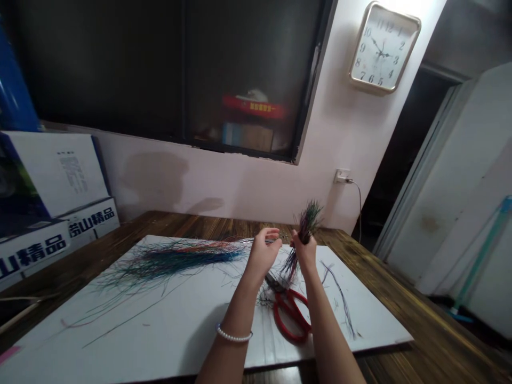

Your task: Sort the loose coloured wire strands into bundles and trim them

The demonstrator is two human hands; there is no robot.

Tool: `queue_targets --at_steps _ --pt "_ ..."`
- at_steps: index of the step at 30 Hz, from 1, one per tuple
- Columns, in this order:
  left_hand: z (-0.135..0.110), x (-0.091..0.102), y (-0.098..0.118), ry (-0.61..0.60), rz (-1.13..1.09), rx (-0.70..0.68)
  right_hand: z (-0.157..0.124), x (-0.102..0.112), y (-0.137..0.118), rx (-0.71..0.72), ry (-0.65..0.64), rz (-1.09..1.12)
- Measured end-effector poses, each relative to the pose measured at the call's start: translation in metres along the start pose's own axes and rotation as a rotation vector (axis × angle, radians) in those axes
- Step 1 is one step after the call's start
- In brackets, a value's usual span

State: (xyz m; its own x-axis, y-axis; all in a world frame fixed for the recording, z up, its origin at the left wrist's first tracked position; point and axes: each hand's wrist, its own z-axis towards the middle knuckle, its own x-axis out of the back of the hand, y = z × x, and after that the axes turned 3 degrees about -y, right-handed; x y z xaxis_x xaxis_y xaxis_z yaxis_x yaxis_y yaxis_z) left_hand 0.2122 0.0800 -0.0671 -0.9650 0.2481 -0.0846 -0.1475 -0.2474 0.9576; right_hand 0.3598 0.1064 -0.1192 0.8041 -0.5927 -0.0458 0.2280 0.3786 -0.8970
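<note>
My right hand (pixel 305 249) is closed round a short bundle of dark, multicoloured thin strands (pixel 307 223), held upright above the white board (pixel 160 330). The strands fan out above the fist and hang below it. My left hand (pixel 264 250), with a pearl bracelet on its wrist, is held close beside it with the fingers curled and pinching a thin strand. A long pile of blue, green and red strands (pixel 176 257) lies on the board to the left. Red-handled scissors (pixel 290 313) lie on the board under my forearms.
The white board rests on a wooden table (pixel 400 298). Printed cartons (pixel 52 197) are stacked at the left edge. A few loose strands (pixel 340 293) lie to the right on the board. A wall clock (pixel 384 47), a dark window, a wall socket and a doorway lie behind.
</note>
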Motion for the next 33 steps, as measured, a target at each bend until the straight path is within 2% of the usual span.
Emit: queue_targets --at_steps 4,9,14,20,24,33 --pt "-0.001 0.002 0.004 -0.011 -0.024 -0.002 -0.003 -0.004 0.034 -0.084 -0.059 -0.066" --pt "-0.003 0.002 0.01 -0.05 -0.056 0.007 -0.005 -0.006 0.052 -0.143 -0.075 -0.099" --pt "-0.001 0.002 0.012 -0.085 -0.066 0.026 0.006 -0.003 0.054 -0.129 -0.007 -0.089" --pt "-0.001 0.003 0.013 -0.115 -0.053 0.04 0.023 0.016 0.046 -0.099 0.073 -0.09" --pt "-0.002 0.003 0.012 -0.124 -0.046 0.044 0.02 0.02 0.046 -0.122 0.035 -0.11" --pt "-0.002 0.002 0.015 -0.149 -0.008 0.074 0.007 0.005 0.054 -0.153 -0.069 -0.159"
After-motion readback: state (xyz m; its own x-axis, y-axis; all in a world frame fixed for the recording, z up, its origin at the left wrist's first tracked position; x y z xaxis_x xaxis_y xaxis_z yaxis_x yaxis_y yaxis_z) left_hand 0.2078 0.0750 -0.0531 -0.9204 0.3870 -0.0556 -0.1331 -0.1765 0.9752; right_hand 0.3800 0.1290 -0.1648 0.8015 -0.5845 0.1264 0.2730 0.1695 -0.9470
